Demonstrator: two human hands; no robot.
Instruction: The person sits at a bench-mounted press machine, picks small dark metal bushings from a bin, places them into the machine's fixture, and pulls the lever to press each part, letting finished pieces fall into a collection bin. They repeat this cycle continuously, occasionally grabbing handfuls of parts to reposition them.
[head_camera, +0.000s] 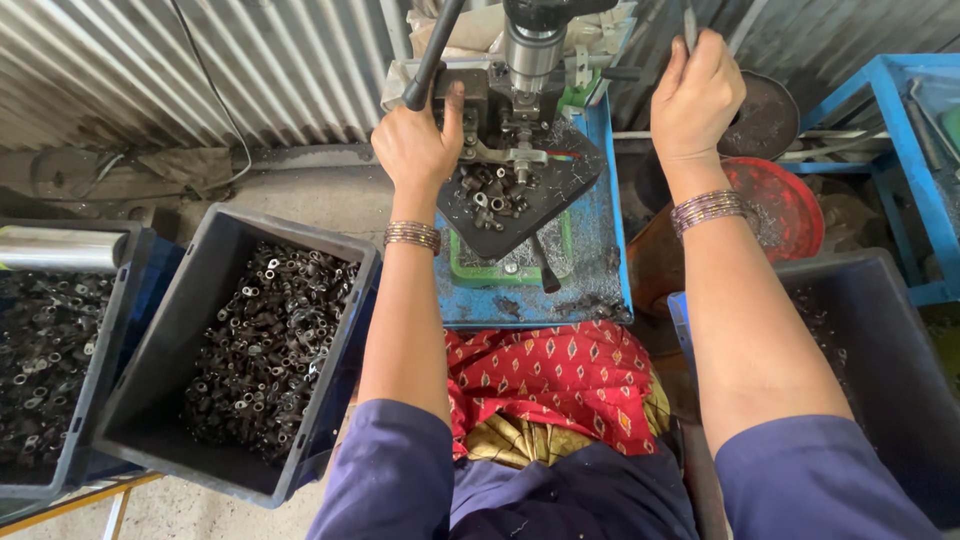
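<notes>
A small bench press (533, 45) with a steel ram stands on a blue table (600, 250) in front of me. My left hand (418, 145) rests at the fixture's left side, thumb up against the dark block, fingers curled; what it holds is hidden. A pile of small dark metal parts (492, 190) lies on the black plate (560, 185) under the ram. My right hand (697, 95) is raised at the upper right and closed around a thin metal lever handle (689, 20). A black lever (432, 50) slants past my left hand.
A dark grey bin (160, 350) at left holds several small black metal pieces (270, 345). Another bin (50, 370) sits further left. A dark bin (880, 340) is on my right, with a red round tray (785, 205) and blue frame (905, 150) behind it. Corrugated metal wall behind.
</notes>
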